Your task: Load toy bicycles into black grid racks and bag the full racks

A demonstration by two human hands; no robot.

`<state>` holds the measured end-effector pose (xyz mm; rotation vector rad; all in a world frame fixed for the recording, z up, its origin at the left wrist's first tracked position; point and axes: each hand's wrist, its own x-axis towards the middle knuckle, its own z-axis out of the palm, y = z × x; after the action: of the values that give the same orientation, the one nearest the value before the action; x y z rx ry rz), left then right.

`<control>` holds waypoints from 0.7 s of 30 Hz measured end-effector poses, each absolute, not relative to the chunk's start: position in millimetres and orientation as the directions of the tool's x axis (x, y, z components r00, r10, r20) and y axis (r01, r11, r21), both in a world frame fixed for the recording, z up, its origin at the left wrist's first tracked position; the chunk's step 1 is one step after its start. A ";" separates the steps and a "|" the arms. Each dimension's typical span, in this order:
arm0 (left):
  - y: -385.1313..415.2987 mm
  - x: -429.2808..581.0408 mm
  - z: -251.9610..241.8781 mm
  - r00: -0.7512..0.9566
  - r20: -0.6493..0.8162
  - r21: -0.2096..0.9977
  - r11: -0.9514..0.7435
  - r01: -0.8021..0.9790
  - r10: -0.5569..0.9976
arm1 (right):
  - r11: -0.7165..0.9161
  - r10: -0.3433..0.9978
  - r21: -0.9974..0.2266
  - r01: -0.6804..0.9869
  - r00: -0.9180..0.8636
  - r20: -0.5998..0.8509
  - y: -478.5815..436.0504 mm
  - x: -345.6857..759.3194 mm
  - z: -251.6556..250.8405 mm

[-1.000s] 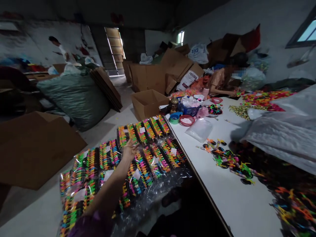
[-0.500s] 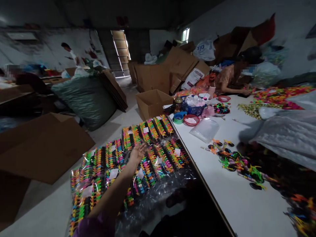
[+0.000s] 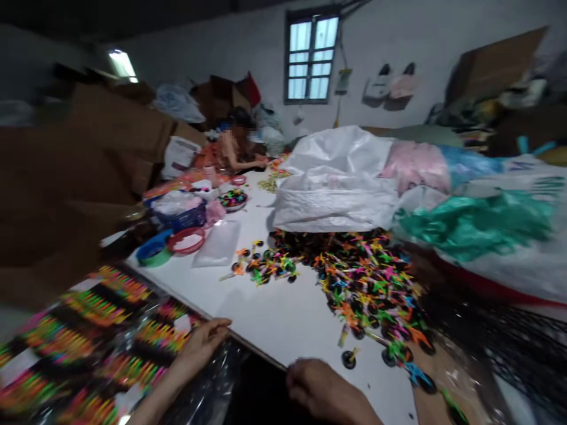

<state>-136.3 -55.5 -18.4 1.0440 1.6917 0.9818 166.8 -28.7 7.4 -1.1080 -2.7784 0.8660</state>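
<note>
Toys [image 3: 372,280] lie ahead-right of my right hand [image 3: 325,383], the nearer; its grip I can't tell. My left hand [image 3: 204,341], loosely released, is beside packs [image 3: 75,313].

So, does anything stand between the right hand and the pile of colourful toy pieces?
Nothing visible blocks it: white tabletop lies between the right hand and the pile; one loose piece lies nearer, to the right.

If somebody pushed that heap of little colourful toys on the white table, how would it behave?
The heap of toys would probably spread and tumble, since the pieces lie loose on the white table. Some might snag, as their thin coloured parts overlap. Each piece looks small and slim, so likely light.
</note>
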 end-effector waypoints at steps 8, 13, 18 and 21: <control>132.5 -61.5 23.6 0.010 -0.067 0.903 0.056 0.427 0.998 | 0.559 0.794 -0.468 0.684 -0.604 0.066 107.4 210.2 44.0; 219.7 -39.8 37.1 0.175 -0.048 0.918 -0.025 0.395 0.983 | 0.407 0.907 -0.359 0.840 -0.327 0.264 196.1 236.9 53.0; 281.2 -37.2 60.8 0.390 -0.134 0.918 -0.034 0.396 0.911 | 0.278 0.920 -0.225 0.934 -0.191 0.343 246.6 236.6 51.8; 309.4 -43.7 76.5 0.336 -0.163 0.901 0.002 0.434 0.928 | 0.224 0.943 -0.122 0.967 -0.183 0.277 265.7 219.3 51.0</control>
<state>-43.7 309.4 76.5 1.6047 1.2581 0.6216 219.3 265.7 51.0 -1.7881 -2.2095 -0.1161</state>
